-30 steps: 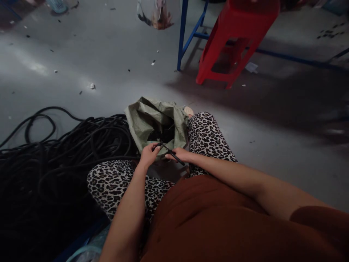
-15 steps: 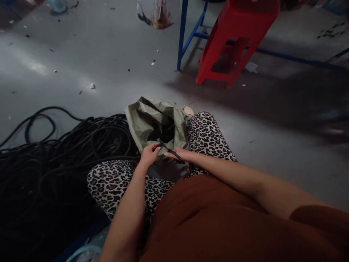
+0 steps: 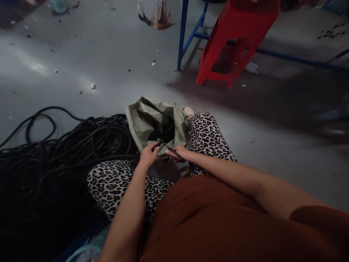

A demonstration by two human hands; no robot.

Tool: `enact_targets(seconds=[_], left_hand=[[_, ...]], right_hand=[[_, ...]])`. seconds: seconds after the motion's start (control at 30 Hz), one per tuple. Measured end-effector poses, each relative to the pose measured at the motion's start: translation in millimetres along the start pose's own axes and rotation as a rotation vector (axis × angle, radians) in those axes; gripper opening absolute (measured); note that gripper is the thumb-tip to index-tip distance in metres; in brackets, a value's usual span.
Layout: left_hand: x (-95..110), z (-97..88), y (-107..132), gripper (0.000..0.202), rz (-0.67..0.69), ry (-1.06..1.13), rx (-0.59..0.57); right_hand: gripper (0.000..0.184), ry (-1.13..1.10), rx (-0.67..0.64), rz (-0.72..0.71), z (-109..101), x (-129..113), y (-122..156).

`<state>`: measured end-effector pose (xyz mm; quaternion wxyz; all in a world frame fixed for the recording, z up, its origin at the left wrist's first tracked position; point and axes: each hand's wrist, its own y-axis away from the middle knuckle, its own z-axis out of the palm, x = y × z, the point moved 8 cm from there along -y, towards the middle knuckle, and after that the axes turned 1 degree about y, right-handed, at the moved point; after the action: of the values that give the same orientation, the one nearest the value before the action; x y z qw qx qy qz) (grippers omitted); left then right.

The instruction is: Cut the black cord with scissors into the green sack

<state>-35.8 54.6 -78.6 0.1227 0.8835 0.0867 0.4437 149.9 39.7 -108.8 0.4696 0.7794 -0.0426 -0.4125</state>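
Note:
I sit on the floor with my knees apart. My left hand (image 3: 148, 155) pinches the end of a thin black cable piece (image 3: 163, 145). My right hand (image 3: 181, 153) is closed round a dark tool or stick (image 3: 174, 155) that meets that cable piece. Both hands hover just in front of an open green woven sack (image 3: 141, 120) between my knees. Dark cut bits lie inside the sack.
A large heap of black cable (image 3: 54, 160) fills the floor at my left. A red plastic stool (image 3: 234, 40) and a blue metal frame (image 3: 182, 34) stand ahead. Small scraps litter the grey floor (image 3: 81, 65).
My hands have shifted only slightly over the sack's mouth. The dark tool in my right hand has tilted a little.

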Motion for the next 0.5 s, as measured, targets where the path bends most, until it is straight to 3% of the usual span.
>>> enact_targets(seconds=[0.5], left_hand=[[-6.8,5.7,-1.4,0.027,0.007,-0.107,-0.055]], right_hand=[[0.054,0.206,-0.025,-0.022,-8.0,-21.5,18.9]])
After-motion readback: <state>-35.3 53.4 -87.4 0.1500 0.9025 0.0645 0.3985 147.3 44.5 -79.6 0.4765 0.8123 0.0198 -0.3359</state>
